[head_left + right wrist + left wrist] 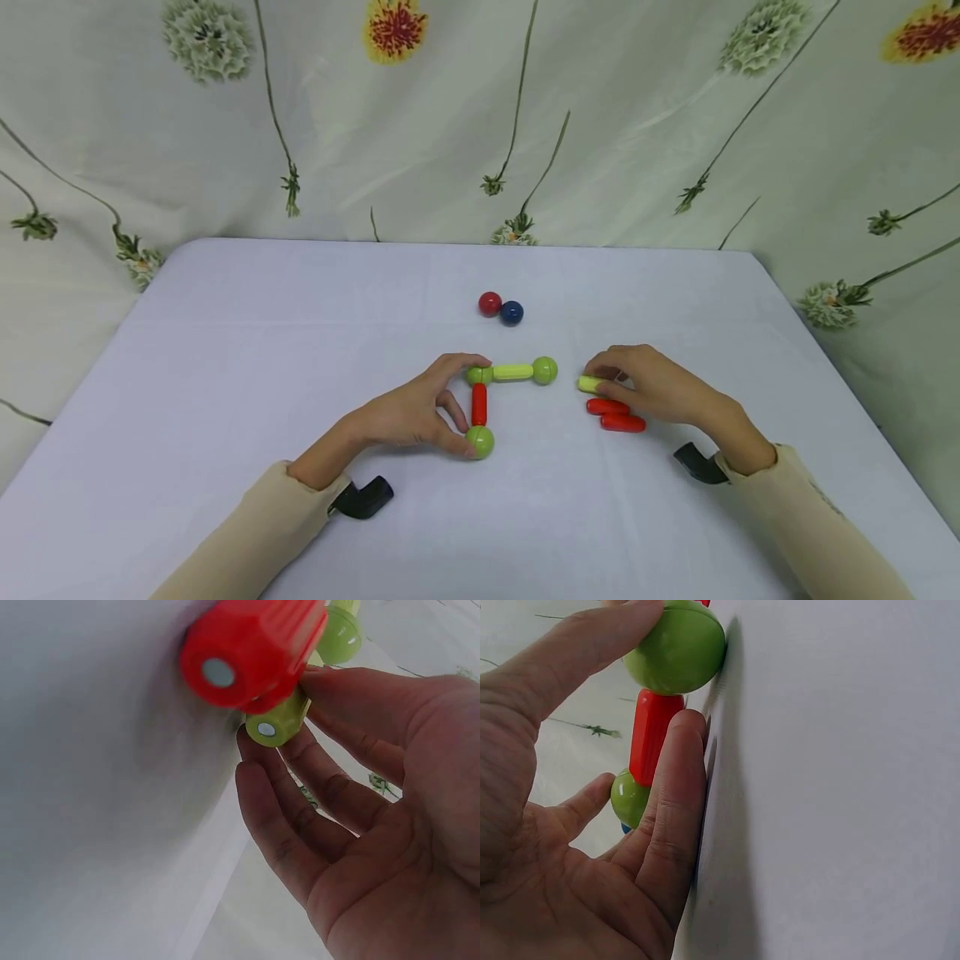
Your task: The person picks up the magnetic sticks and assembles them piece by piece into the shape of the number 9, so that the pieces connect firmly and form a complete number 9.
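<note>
An L of magnetic pieces lies mid-table: a near green ball (480,442), a red rod (478,405), a corner green ball (478,374), a yellow-green rod (513,372) and an end green ball (544,370). My left hand (461,408) holds the red leg, thumb on the near ball (676,649), index finger on the corner ball (628,799), another finger alongside the red rod (651,735). My right hand (603,380) pinches a loose yellow-green rod (590,383) between thumb and fingers (330,787). That rod (277,720) lies beside two red rods (607,407).
A red ball (490,304) and a blue ball (512,313) touch each other farther back on the white table (225,350). A flowered curtain (600,125) hangs behind and around the table. The nearer red rod (251,649) fills the top of the right wrist view.
</note>
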{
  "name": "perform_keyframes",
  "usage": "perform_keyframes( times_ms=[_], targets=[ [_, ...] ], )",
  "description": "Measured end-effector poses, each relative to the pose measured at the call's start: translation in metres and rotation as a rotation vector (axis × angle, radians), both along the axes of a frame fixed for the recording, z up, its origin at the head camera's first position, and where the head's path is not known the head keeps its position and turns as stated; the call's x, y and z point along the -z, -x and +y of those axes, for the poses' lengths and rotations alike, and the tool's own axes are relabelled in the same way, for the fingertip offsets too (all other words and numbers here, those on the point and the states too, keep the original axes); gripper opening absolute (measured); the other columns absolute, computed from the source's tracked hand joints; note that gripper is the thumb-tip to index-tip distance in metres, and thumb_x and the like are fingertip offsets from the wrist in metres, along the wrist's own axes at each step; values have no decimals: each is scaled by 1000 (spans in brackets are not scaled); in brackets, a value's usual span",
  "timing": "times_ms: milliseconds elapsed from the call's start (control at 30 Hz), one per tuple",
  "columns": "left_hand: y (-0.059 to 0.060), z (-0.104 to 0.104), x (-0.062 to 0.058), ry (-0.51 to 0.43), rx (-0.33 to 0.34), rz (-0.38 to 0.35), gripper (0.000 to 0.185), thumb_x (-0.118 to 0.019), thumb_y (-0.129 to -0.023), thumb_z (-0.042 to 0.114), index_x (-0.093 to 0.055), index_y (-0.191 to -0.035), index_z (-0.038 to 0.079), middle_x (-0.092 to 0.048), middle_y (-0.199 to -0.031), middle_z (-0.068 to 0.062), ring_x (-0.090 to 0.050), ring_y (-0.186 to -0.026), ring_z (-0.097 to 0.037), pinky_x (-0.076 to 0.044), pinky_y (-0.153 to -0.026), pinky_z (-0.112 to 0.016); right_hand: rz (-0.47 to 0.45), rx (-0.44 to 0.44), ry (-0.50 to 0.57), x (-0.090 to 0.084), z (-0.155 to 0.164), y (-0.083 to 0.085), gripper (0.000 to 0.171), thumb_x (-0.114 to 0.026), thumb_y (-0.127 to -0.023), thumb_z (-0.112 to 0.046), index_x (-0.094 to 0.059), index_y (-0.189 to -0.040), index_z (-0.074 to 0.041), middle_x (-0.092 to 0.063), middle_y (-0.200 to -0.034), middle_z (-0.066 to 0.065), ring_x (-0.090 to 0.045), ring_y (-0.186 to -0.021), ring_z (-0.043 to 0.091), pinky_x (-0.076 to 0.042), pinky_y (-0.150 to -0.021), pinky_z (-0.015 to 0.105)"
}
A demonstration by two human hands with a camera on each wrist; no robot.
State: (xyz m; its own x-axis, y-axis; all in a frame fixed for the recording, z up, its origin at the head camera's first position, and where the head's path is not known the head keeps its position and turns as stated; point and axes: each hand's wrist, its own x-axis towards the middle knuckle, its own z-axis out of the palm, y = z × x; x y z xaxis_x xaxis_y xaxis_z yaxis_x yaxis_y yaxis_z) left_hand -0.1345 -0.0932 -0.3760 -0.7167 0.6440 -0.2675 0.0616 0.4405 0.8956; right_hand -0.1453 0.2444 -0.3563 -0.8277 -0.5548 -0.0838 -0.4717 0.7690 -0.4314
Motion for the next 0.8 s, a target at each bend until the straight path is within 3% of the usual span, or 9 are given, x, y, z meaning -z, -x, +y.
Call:
perform_keyframes(
  times_ms=[267, 600, 800],
  targets=[
    [0, 1, 0, 2, 1, -1, 96, -86, -65, 25, -26, -139, 39, -60, -106, -6, -65, -85, -18, -45, -76, -34, 26, -19, 28, -6, -9, 1, 25, -67, -86, -18, -64, -111, -19, -64, -96, -9, -61, -88, 8, -53, -80, 32],
    [0, 2, -1, -10, -7, 27, 95, -86, -65, 25, -28, -139, 36, -47, -121, 0, -66, -82, -18, -46, -73, -34, 24, -89, 48, -11, -24, -3, 28, -67, -86, -16, -64, -113, -19, -63, -100, -11, -60, -91, 4, -53, -82, 31],
    [-1, 1, 0, 0, -10, 29, 95, -86, -65, 26, -27, -139, 37, -60, -105, -5, -66, -82, -18, -46, -73, -34, 10, -120, 49, -10, -34, -4, 25, -65, -87, -17, -64, -112, -22, -60, -103, -13, -59, -93, 1, -52, -85, 28]
  ],
)
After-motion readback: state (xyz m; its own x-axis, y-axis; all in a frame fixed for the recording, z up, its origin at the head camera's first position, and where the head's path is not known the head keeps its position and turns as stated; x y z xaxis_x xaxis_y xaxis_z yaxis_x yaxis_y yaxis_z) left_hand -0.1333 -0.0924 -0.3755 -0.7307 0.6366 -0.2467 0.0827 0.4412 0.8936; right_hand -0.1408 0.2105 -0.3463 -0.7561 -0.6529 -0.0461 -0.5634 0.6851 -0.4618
